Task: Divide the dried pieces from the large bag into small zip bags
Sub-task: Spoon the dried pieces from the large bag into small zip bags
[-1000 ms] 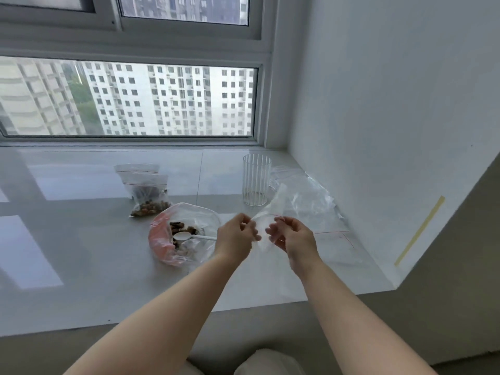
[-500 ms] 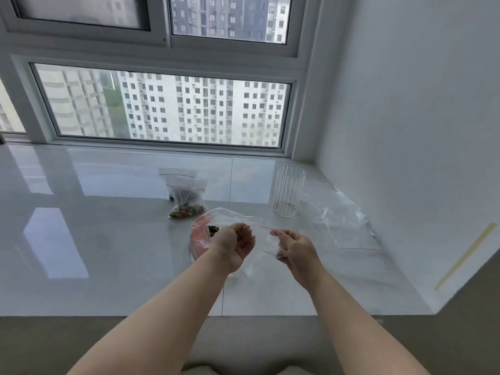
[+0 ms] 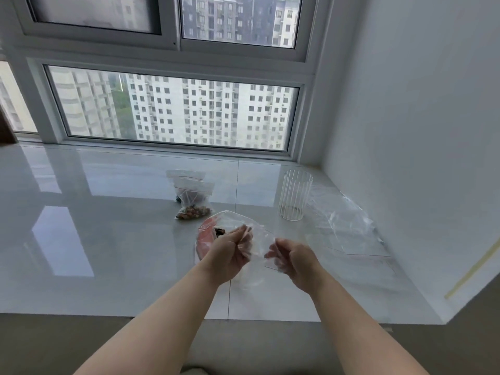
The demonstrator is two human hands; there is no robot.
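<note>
Glossy sill (image 3: 108, 239); left hand (image 3: 230, 255), right hand (image 3: 299, 262) each pinch empty zip bag (image 3: 258, 247); no legible writing.

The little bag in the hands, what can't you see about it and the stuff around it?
- Small zip bag, head view: clear and blurred, so open or sealed is unclear.
- Large bag: mostly hidden behind the left hand.
- Right hand fingertips: blurred behind the plastic.
- Filled bags: contents too small to identify.
</note>
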